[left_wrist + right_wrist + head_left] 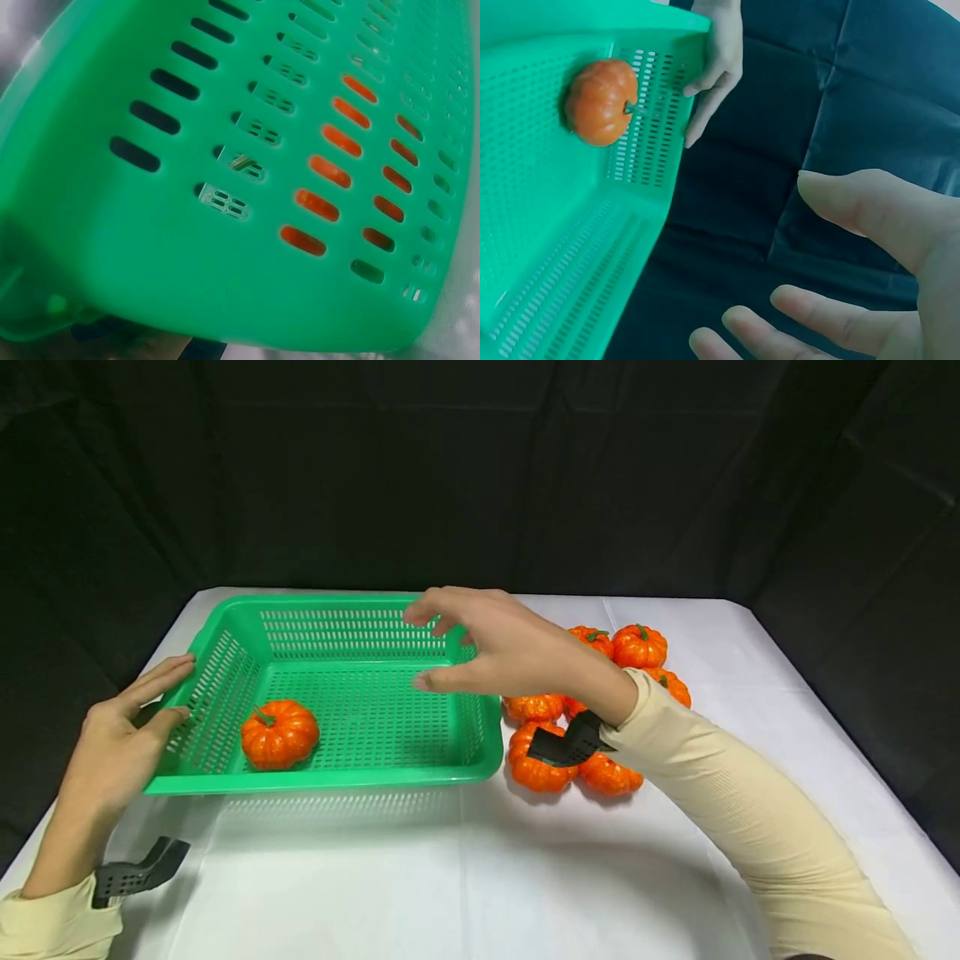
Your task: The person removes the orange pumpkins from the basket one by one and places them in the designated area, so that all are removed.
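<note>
We steady the green basket point(480, 758) with our left hand point(123, 735), its fingers straight against the left wall, where one pumpkin point(279, 734) already lies. Our right hand point(510, 647) hovers empty and spread over the basket's right side. We judge it best to turn it back to the pile of pumpkins point(637, 647) just beside the basket and take one at a time.

The basket point(480, 752) is bright green with slotted walls. One orange pumpkin point(279, 734) with a green stem lies inside it; beside the basket, more orange pumpkins point(639, 647) sit on a white tablecloth point(465, 877), against a black backdrop point(480, 468).
</note>
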A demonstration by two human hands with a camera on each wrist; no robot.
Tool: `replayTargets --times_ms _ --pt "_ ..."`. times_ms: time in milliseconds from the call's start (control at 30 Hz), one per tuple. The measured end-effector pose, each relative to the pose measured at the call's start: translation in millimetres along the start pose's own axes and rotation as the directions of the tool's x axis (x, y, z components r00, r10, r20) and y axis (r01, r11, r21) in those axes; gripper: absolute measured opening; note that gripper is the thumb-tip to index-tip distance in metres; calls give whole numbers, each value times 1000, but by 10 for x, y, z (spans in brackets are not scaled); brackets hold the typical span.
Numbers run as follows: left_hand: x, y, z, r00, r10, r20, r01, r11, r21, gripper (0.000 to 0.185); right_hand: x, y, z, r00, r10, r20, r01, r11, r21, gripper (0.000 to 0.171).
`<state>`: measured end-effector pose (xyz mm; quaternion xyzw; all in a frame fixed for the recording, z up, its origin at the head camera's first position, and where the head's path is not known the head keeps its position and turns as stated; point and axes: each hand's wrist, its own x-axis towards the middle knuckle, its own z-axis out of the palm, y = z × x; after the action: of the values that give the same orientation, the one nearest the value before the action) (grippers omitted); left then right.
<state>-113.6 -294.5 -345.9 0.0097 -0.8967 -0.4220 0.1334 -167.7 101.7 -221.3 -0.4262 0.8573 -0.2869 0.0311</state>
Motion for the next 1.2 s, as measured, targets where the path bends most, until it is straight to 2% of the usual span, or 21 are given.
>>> replayTargets --times_ms 233,533,733,933,1200 --pt "-8 26 9 1000 -9 0 9 1000 5 52 393 -47 131 996 33 87 -35 999 21 55" --pt "24 18 1 999 8 31 -7 1000 -28 51 909 -41 440 985 23 170 -34 997 63 60" --pt "35 25 3 999 6 47 -4 999 -35 50 1181 -22 676 970 44 240 -64 995 77 61" --pt "51 45 24 1000 -11 27 12 1000 -20 51 1336 20 941 955 68 289 -99 990 96 61" --pt "48 53 52 1000 -21 9 21 1000 -13 51 1363 115 1167 937 73 341 -101 993 65 62"
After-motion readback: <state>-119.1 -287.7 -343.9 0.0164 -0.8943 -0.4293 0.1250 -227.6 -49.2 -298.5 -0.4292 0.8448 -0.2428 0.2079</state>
